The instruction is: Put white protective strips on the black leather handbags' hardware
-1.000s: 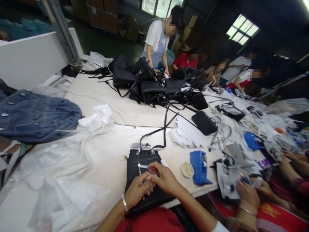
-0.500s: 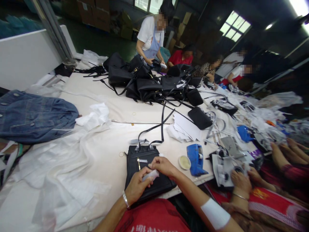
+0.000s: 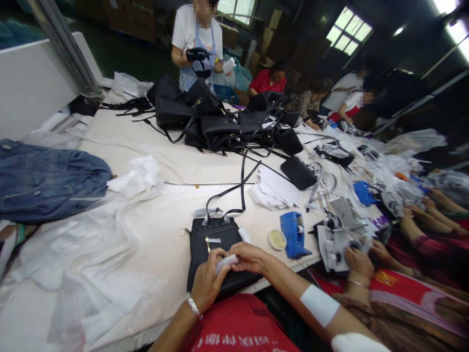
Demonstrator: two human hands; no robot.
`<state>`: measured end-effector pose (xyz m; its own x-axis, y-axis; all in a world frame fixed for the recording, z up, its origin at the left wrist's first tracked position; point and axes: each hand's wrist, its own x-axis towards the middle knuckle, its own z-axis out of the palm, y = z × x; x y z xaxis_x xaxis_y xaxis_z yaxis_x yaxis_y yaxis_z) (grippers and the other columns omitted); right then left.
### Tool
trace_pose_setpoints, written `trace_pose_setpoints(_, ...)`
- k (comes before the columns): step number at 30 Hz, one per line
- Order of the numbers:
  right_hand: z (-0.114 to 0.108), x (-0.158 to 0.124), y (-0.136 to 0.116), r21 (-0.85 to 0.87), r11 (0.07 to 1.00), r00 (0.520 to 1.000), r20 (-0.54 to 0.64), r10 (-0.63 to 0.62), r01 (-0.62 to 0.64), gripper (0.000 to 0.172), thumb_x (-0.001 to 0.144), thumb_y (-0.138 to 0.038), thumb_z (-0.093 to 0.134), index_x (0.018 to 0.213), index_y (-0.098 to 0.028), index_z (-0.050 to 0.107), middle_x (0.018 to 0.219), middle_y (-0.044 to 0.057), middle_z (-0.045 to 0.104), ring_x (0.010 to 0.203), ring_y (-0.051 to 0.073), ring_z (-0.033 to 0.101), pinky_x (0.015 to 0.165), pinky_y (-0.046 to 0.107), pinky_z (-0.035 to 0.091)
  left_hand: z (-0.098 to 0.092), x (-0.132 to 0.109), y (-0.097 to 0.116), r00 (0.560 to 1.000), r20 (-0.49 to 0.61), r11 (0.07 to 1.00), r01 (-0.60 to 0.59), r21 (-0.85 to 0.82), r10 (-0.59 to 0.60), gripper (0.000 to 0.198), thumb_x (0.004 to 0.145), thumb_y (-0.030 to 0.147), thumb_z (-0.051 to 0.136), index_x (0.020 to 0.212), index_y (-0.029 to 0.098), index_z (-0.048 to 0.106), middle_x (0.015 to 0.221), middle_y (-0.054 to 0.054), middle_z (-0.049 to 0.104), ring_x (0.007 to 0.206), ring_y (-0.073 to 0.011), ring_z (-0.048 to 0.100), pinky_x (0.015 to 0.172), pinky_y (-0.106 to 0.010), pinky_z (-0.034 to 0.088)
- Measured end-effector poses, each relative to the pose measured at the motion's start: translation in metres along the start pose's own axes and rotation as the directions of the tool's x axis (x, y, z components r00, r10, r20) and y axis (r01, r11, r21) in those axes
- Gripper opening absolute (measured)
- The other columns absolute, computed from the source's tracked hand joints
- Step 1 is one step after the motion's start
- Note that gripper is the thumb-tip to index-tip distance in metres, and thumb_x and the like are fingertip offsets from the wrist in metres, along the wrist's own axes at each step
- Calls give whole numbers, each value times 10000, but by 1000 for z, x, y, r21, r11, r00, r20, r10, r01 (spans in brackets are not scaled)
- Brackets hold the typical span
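Observation:
A black bag [image 3: 216,230] lies at the table's front edge, its strap [image 3: 234,193] stretched out behind it. A short gold zip with a white-wrapped pull [image 3: 214,240] shows on its front. Over the bag, my left hand [image 3: 209,276] is closed around a small roll of thin white wrapping [image 3: 227,262]. My right hand [image 3: 246,256] pinches the other end of that wrapping, its fingertips close to those of the left. Another white piece [image 3: 244,235] sticks out at the bag's right side. The lower part of the bag is hidden by my hands.
To the right stand a blue tape dispenser [image 3: 292,234] and a round tub [image 3: 277,239]. White paper sheets [image 3: 276,188] and a black pouch [image 3: 298,172] lie behind them. Black bags [image 3: 220,129] are heaped farther back. Left are white wrapping [image 3: 91,259] and a denim garment [image 3: 51,178]. Co-workers' hands [image 3: 357,261] work at right.
My right hand has moved down onto the wrapping's right end. Across the table, a person in a white shirt has straightened and lifted a black item. The view has shifted slightly.

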<state>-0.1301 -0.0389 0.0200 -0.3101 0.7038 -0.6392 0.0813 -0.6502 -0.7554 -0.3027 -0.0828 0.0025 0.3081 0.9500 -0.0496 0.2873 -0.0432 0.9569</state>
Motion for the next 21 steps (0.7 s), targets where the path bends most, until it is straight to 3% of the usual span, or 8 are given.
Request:
trace_pose_setpoints(6,4,3,11,381,916,980,195,49,-122,78,731,-139,566,806,-126,583,675,-21,529,543,29,470,565,129,436,-1,1,8,998,44,988,-27,-150,34,322,863,345,487,1165,255,550,1168,-32,630,1067,-207,566,920,-288,393)
trace_pose_setpoints(10,6,1,21,528,839,978,207,22,-130,110,742,-122,579,850,-114,601,733,16,580,590,57,518,552,143,449,4,2,6,995,85,962,71,-265,-50,335,851,376,500,1138,220,572,1068,-45,660,788,-167,604,697,-261,468)
trace_pose_setpoints(15,8,-15,29,514,858,989,133,-58,-19,194,686,-124,632,877,-119,601,733,14,591,600,56,529,630,184,477,2,12,-4,986,97,880,165,-446,-135,351,822,392,555,1084,158,539,771,-23,649,625,-118,562,606,-230,443)
trace_pose_setpoints(21,21,-16,40,275,934,972,-114,-206,230,314,673,-341,695,909,-179,569,760,-18,601,591,71,519,548,208,471,-3,20,-6,957,153,791,291,-539,-247,432,756,424,629,1074,145,541,720,-17,642,553,-87,544,531,-192,412)
